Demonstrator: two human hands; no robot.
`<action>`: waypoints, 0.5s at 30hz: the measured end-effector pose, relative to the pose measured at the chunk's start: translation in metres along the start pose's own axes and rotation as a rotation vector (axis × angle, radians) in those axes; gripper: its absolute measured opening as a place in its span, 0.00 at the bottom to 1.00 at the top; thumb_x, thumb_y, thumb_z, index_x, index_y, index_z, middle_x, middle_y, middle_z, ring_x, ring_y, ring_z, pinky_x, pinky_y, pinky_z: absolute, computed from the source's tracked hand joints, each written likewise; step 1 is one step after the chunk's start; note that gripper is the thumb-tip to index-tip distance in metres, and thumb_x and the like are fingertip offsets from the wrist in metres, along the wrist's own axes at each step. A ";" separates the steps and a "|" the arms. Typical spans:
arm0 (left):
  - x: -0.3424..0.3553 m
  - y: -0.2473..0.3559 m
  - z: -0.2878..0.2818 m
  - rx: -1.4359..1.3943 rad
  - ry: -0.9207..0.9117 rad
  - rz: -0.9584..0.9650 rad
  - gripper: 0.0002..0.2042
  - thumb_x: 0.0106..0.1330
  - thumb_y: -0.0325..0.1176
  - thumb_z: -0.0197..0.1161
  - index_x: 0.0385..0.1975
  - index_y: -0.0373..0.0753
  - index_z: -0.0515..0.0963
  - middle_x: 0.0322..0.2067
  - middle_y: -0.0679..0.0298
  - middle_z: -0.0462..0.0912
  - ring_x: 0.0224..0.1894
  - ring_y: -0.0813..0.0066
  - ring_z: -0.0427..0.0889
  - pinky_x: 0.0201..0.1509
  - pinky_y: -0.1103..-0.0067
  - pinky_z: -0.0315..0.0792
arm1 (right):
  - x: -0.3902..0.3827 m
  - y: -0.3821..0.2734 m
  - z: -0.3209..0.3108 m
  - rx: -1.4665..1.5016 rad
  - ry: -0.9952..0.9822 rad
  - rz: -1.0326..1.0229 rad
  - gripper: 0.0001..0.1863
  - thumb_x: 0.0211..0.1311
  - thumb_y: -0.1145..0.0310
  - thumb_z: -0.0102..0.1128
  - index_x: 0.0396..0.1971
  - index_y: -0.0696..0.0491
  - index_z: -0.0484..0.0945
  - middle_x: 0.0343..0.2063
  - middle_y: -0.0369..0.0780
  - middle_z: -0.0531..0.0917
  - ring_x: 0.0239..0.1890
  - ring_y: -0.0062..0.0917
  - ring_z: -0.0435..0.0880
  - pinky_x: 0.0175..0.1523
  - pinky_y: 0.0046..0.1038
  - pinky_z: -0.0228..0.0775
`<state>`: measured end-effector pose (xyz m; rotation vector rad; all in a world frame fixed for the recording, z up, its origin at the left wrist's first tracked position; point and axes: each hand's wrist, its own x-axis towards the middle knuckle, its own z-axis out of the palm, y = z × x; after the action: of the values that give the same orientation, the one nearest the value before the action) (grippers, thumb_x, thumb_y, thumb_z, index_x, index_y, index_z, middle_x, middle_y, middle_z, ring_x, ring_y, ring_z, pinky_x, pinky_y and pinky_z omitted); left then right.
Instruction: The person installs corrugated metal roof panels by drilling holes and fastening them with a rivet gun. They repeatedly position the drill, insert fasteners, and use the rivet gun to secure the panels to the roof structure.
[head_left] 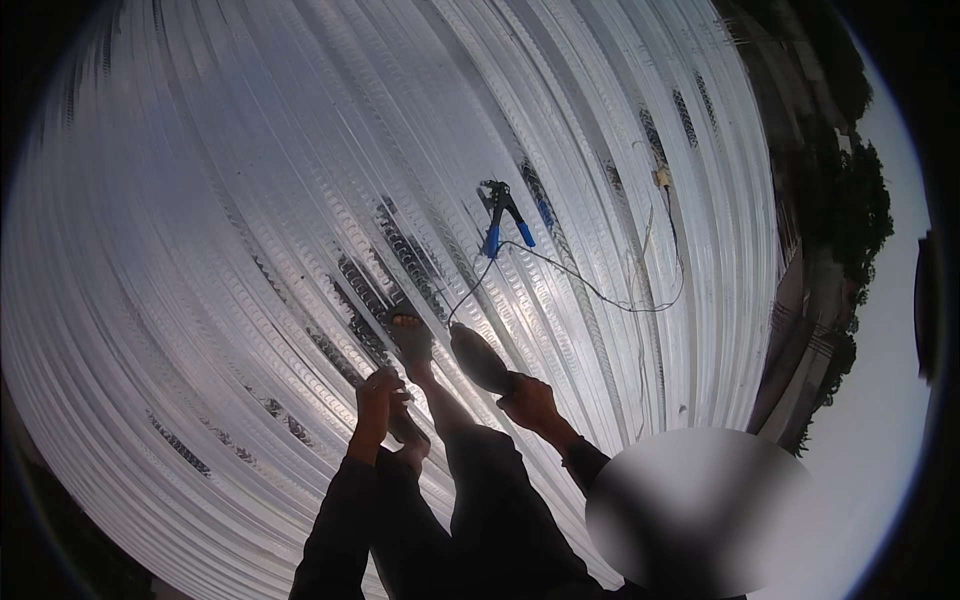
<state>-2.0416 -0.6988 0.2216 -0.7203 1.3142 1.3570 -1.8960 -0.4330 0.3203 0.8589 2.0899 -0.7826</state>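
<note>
My right hand (532, 404) grips one end of a dark, elongated power tool (478, 358) with a cord (575, 270) at its far end. My left hand (378, 398) is closed, fingers curled in, just beside my feet; whatever it may hold is too dark to make out. A hand riveter (507, 218) with a black head and blue grips lies on the ribbed metal roofing (300, 180) ahead of the power tool. The cord passes close to its blue grips. My forward foot (412, 340) stands between my hands.
The cord loops right to a small pale connector (662, 178) on the ribs. Dark rough patches (180, 445) mark the sheets. Past the roof's right edge are trees (865, 210) and lower structures (800, 370). A blurred round area covers the lower right.
</note>
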 end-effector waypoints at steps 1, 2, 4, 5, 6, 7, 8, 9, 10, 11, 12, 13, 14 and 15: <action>-0.006 0.003 0.008 0.006 0.048 -0.071 0.19 0.69 0.37 0.60 0.56 0.37 0.73 0.39 0.57 0.84 0.30 0.65 0.87 0.27 0.76 0.79 | -0.015 0.022 -0.011 0.004 0.029 0.115 0.23 0.47 0.63 0.66 0.47 0.51 0.82 0.39 0.48 0.87 0.43 0.47 0.85 0.49 0.46 0.78; -0.004 -0.005 0.007 0.065 0.088 -0.052 0.20 0.69 0.37 0.58 0.58 0.37 0.72 0.39 0.56 0.84 0.32 0.65 0.87 0.28 0.75 0.79 | -0.035 0.044 -0.021 0.065 0.129 0.180 0.24 0.47 0.61 0.68 0.47 0.51 0.82 0.38 0.48 0.87 0.43 0.47 0.85 0.49 0.45 0.78; 0.000 -0.016 0.008 0.166 0.082 -0.101 0.21 0.70 0.37 0.57 0.60 0.37 0.71 0.41 0.55 0.83 0.33 0.65 0.87 0.29 0.75 0.80 | -0.073 0.100 -0.031 0.122 0.255 0.303 0.25 0.46 0.63 0.73 0.47 0.52 0.83 0.37 0.49 0.87 0.43 0.47 0.86 0.47 0.44 0.77; -0.001 -0.023 0.007 0.230 0.084 -0.088 0.23 0.67 0.44 0.61 0.57 0.39 0.73 0.45 0.53 0.82 0.37 0.62 0.87 0.36 0.70 0.81 | -0.095 0.119 -0.037 0.179 0.367 0.332 0.24 0.45 0.65 0.74 0.46 0.53 0.83 0.36 0.50 0.87 0.42 0.46 0.87 0.47 0.42 0.77; -0.002 -0.028 0.003 0.237 0.086 -0.103 0.22 0.67 0.43 0.61 0.57 0.38 0.73 0.45 0.53 0.82 0.37 0.62 0.86 0.36 0.70 0.81 | -0.112 0.138 -0.044 0.221 0.308 0.464 0.26 0.48 0.63 0.73 0.50 0.54 0.81 0.40 0.48 0.87 0.45 0.44 0.86 0.50 0.42 0.77; 0.002 -0.039 -0.011 0.284 0.077 -0.088 0.23 0.67 0.43 0.61 0.58 0.39 0.73 0.45 0.52 0.82 0.36 0.61 0.86 0.36 0.70 0.81 | -0.126 0.160 -0.044 0.247 0.374 0.476 0.26 0.48 0.63 0.73 0.50 0.55 0.81 0.40 0.49 0.87 0.45 0.44 0.86 0.50 0.41 0.77; 0.004 -0.053 -0.026 0.332 0.061 -0.076 0.23 0.68 0.43 0.61 0.59 0.39 0.72 0.45 0.52 0.82 0.36 0.61 0.86 0.36 0.70 0.81 | -0.142 0.178 -0.040 0.271 0.443 0.496 0.26 0.48 0.63 0.73 0.49 0.55 0.81 0.40 0.50 0.87 0.45 0.44 0.86 0.50 0.41 0.77; -0.006 -0.060 -0.032 0.367 0.105 -0.084 0.23 0.68 0.44 0.60 0.59 0.38 0.72 0.45 0.52 0.82 0.36 0.61 0.86 0.37 0.69 0.81 | -0.151 0.191 -0.038 0.304 0.451 0.537 0.26 0.48 0.64 0.73 0.49 0.56 0.80 0.39 0.51 0.87 0.45 0.45 0.86 0.50 0.41 0.77; -0.016 -0.065 -0.033 0.398 0.147 -0.084 0.24 0.68 0.44 0.60 0.60 0.38 0.72 0.46 0.51 0.82 0.37 0.60 0.86 0.37 0.68 0.81 | -0.160 0.204 -0.036 0.336 0.464 0.573 0.27 0.48 0.64 0.72 0.49 0.57 0.80 0.39 0.52 0.87 0.44 0.45 0.86 0.49 0.42 0.77; -0.026 -0.072 -0.033 0.426 0.191 -0.081 0.24 0.68 0.44 0.60 0.60 0.38 0.71 0.46 0.51 0.82 0.37 0.60 0.86 0.37 0.68 0.81 | -0.171 0.223 -0.025 0.395 0.537 0.570 0.25 0.47 0.65 0.72 0.47 0.58 0.81 0.36 0.50 0.87 0.41 0.43 0.87 0.47 0.40 0.77; -0.037 -0.081 -0.036 0.430 0.216 -0.089 0.24 0.68 0.44 0.60 0.61 0.38 0.71 0.47 0.50 0.82 0.38 0.59 0.86 0.38 0.67 0.81 | -0.179 0.235 -0.019 0.521 0.538 0.575 0.23 0.47 0.65 0.72 0.45 0.59 0.82 0.34 0.48 0.87 0.39 0.40 0.87 0.45 0.39 0.76; -0.049 -0.092 -0.041 0.431 0.242 -0.095 0.25 0.69 0.44 0.60 0.61 0.37 0.70 0.48 0.50 0.81 0.39 0.58 0.86 0.38 0.66 0.81 | -0.184 0.246 -0.016 0.647 0.539 0.575 0.22 0.47 0.65 0.72 0.43 0.59 0.83 0.32 0.47 0.87 0.36 0.38 0.87 0.43 0.37 0.76; -0.061 -0.102 -0.041 0.430 0.268 -0.099 0.25 0.69 0.44 0.59 0.62 0.37 0.70 0.49 0.49 0.81 0.40 0.57 0.86 0.39 0.65 0.81 | -0.186 0.255 -0.015 0.772 0.541 0.568 0.21 0.47 0.65 0.72 0.42 0.60 0.83 0.30 0.45 0.87 0.33 0.35 0.86 0.41 0.36 0.76; -0.077 -0.112 -0.047 0.430 0.274 -0.089 0.26 0.69 0.44 0.59 0.62 0.37 0.69 0.50 0.48 0.80 0.41 0.57 0.86 0.40 0.64 0.81 | -0.188 0.250 -0.021 0.950 0.553 0.492 0.18 0.48 0.66 0.71 0.37 0.61 0.84 0.22 0.40 0.83 0.22 0.25 0.79 0.31 0.30 0.72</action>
<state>-1.9287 -0.7834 0.2491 -0.6700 1.7014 0.8797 -1.6171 -0.3296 0.4198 2.2029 1.7222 -1.3801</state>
